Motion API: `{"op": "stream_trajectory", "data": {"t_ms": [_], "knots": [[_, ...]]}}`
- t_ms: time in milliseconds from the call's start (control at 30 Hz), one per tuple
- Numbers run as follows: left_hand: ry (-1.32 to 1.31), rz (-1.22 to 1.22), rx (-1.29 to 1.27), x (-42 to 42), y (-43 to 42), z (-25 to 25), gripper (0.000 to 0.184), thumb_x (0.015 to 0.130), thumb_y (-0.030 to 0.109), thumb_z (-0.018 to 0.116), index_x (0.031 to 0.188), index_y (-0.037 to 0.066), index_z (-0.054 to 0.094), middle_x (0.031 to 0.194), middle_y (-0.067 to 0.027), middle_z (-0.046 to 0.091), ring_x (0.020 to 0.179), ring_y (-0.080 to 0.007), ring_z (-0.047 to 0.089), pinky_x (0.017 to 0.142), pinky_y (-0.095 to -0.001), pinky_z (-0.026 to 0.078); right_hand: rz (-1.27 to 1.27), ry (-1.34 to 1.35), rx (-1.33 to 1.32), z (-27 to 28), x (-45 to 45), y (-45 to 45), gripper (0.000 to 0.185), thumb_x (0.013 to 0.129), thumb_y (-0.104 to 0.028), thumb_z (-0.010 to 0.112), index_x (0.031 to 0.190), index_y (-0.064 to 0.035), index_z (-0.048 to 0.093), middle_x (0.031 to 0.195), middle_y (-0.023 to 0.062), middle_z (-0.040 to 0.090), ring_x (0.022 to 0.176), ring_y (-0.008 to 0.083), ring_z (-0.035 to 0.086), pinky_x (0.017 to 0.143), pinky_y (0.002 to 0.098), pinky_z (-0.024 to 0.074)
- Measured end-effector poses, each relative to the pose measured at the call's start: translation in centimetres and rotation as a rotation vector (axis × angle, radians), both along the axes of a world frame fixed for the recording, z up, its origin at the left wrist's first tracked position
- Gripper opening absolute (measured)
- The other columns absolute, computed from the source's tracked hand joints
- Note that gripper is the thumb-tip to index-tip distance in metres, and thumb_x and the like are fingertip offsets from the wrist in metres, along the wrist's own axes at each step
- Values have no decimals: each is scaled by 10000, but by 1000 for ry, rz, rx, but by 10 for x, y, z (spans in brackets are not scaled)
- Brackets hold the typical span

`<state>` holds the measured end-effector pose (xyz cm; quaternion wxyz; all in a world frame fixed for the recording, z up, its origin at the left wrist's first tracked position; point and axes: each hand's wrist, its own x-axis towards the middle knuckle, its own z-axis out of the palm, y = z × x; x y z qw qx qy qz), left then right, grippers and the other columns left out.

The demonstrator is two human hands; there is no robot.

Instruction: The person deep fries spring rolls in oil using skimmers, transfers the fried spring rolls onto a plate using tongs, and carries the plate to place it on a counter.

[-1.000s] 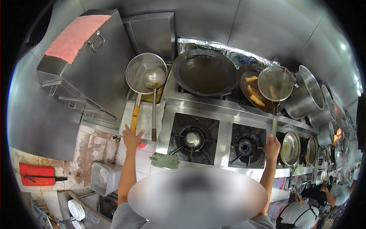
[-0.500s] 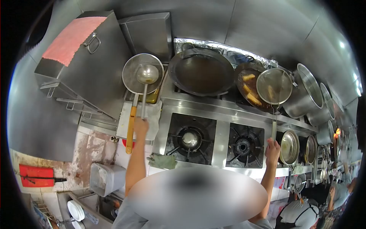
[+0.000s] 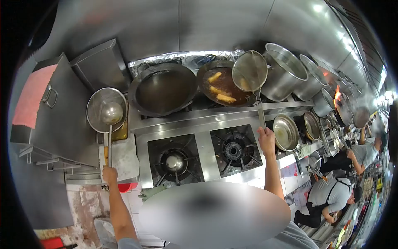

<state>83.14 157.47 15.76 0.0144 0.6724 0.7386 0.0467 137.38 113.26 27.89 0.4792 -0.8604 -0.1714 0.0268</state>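
At the left, my left hand (image 3: pixel 110 175) is closed low on the handles of a ladle (image 3: pixel 111 113) and a round strainer (image 3: pixel 95 109); the ladle's bowl rests inside the strainer, above an oil tray (image 3: pixel 120 133). Which handle the fingers wrap is hard to tell, though the ladle's runs into them. My right hand (image 3: pixel 266 140) grips the handle of a mesh skimmer (image 3: pixel 250 71), which hangs over the right side of a wok (image 3: pixel 203 77). Several golden fried pieces (image 3: pixel 226 98) lie in brown oil in that wok. A larger dark wok (image 3: pixel 162 89) stands left of it.
Two burners (image 3: pixel 174 162) are in front of the woks. Tall pots (image 3: pixel 283 74) and pans (image 3: pixel 286 133) stand at the right, with a flame (image 3: pixel 337 93) farther off. Two people (image 3: pixel 330 194) are at the far right. A steel cabinet (image 3: pixel 62 108) is on the left.
The view has turned toward the right. My left hand, open beside the strainer handle a second ago, has closed on the ladle's handle. My right hand still holds the skimmer over the wok.
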Motion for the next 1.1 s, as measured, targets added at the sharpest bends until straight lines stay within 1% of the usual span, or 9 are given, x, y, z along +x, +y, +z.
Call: {"op": "stream_trajectory", "data": {"t_ms": [33,133,367,667,800,833,867,1000,1100], "knots": [[-1,-10,1,-1,-3,2,297,784,205,579,991,-8,566,953,-228,662,884,-397,661,776,-472,543,22,-174,-130,-1,4,-3,300,911,-244,541,792,21,616,689,177,643,622,369,614,616,443,467],[-6,-42,28,2,-7,9,287,784,235,598,947,-1,585,927,-218,673,879,-388,666,785,-468,542,-74,-289,-254,15,7,-1,297,912,-251,523,818,15,614,806,224,657,790,457,617,723,512,463],[13,-8,58,1,-17,6,309,799,294,608,903,3,605,887,-237,673,859,-387,670,767,-474,543,-163,-456,-593,17,31,5,250,907,-230,516,815,-10,588,750,269,642,744,463,633,681,530,502],[69,-9,146,-19,-16,28,306,809,304,603,899,11,600,854,-218,675,814,-400,668,724,-496,538,97,-401,-364,-5,76,-2,292,896,-271,525,849,2,617,799,272,640,816,457,623,717,511,497],[27,-142,208,-17,-4,7,282,790,276,620,899,16,607,858,-215,675,814,-403,664,713,-497,535,302,-80,-195,-40,136,-36,248,868,-209,507,781,-10,627,624,121,596,567,288,560,557,413,455],[93,-106,259,-41,-7,15,287,785,274,624,898,10,612,857,-214,674,813,-401,663,711,-497,535,679,-209,-174,-45,159,-45,185,867,-182,516,842,-30,618,511,34,487,455,202,485,433,357,382],[7,-8,179,-24,-18,42,279,781,271,630,887,13,628,862,-203,679,815,-390,667,710,-492,536,427,369,-154,14,118,-32,125,875,-167,538,874,-56,595,477,-19,391,378,114,371,348,297,278],[-123,-37,65,-15,-24,60,346,755,307,668,848,-26,667,847,-239,677,864,-397,659,766,-485,522,299,673,-44,61,97,-17,145,907,-192,554,820,-77,564,488,-49,361,351,79,302,322,249,218],[-338,19,-44,-10,-17,46,363,732,302,683,784,-56,652,806,-247,673,759,-354,685,660,-456,537,304,775,-8,60,95,-18,189,926,-218,547,793,-84,544,489,-51,364,356,73,301,317,244,221]]}}
